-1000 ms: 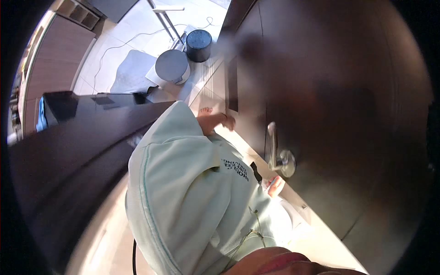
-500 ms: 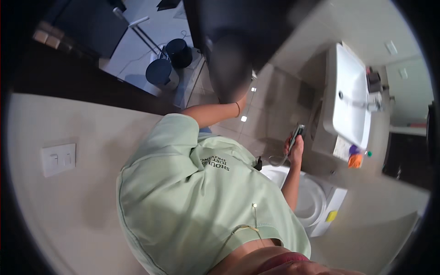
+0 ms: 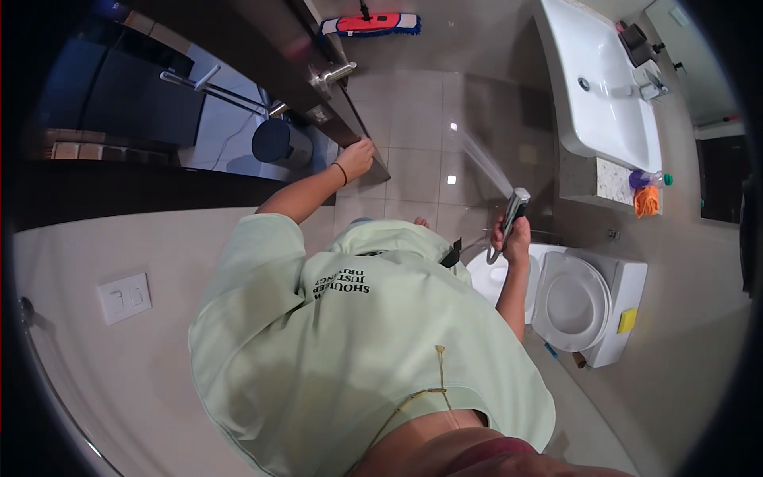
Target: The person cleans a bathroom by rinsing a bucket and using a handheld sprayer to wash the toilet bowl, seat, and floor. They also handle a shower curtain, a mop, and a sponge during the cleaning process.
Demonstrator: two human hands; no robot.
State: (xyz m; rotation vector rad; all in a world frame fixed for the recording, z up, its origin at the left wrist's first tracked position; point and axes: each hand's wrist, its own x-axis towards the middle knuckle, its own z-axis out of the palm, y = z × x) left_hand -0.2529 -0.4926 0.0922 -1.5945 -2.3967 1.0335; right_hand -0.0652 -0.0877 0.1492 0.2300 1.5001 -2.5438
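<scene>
My left hand [image 3: 356,159] grips the edge of a dark door [image 3: 274,67], its fingers wrapped round it just below the metal lever handle [image 3: 338,73]. In my right hand [image 3: 517,237] is a handheld bidet sprayer [image 3: 518,200] on a hose, its head pointing away from me. A thin spray of water [image 3: 481,159] shoots from it toward the tiled floor [image 3: 415,171]. The white toilet [image 3: 606,306] stands beside my right forearm with its lid up.
At the far side lies a red and blue flat mop [image 3: 372,24]. A white washbasin [image 3: 604,87] is on the right, with an orange cloth [image 3: 646,201] and a purple bottle [image 3: 645,180] nearby. Beyond the doorway stands a black-lidded bin [image 3: 282,143]. A light switch [image 3: 125,298] is at left.
The door and my left hand have shifted left, baring more floor and the mop. Water now sprays from the bidet sprayer; none showed before. My right hand keeps its hold.
</scene>
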